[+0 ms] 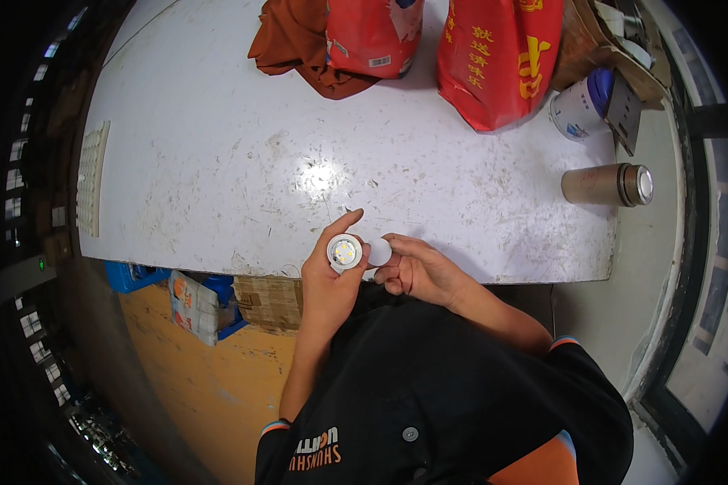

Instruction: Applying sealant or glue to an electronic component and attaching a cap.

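Note:
Near the front edge of the white table, my left hand (329, 283) is closed around a small round LED lamp body (344, 252). Its open face is turned up, showing a white rim and several yellow LED chips inside. Close beside it, my right hand (429, 273) pinches a thin white round disc (379, 252) between thumb and fingers. The disc sits just right of the lamp body, not over its face. Whether the two edges touch I cannot tell. My left index finger points away from the lamp, toward the far side.
Two red bags (493, 73) stand at the back beside a rust-brown cloth (299, 44). A tumbler (594, 185) lies on the right, near a white tub with a blue lid (574, 109) and a cardboard box (582, 40). A white ridged tray (91, 179) lies at the left edge.

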The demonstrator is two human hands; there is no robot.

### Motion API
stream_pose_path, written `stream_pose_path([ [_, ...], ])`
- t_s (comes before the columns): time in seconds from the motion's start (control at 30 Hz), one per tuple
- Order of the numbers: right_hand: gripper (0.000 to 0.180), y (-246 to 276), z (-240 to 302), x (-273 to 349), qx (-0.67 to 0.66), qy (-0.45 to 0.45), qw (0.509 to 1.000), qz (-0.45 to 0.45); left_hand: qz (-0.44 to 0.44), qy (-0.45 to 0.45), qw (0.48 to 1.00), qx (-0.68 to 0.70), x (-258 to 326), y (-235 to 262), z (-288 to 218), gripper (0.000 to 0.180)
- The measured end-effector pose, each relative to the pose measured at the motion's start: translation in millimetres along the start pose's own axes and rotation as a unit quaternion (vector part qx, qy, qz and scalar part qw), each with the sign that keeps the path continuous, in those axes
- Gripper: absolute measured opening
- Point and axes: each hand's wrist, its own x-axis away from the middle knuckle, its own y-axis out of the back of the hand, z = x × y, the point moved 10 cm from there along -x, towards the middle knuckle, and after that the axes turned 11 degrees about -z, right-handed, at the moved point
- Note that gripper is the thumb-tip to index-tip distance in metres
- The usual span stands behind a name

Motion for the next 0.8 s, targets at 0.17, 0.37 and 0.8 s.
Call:
stream_pose_path([
  [0.17, 0.019, -4.3, 39.6, 6.6, 0.376, 0.264, 0.884, -0.092, -0.016, -0.051, 0.996, -0.071, 2.8, 4.2, -10.4, 0.038],
  [0.37, 0.019, 19.2, 59.9, 11.6, 0.314, 0.276, 0.893, -0.169, -0.033, -0.066, 0.995, -0.066, 3.8, 4.9, -16.6, 0.04],
  [0.8, 0.021, -11.4, 26.7, 19.0, 0.135, 0.127, 0.982, -0.04, -0.017, -0.107, 0.994, -0.021, 9.4, 4.2, -25.5, 0.045],
])
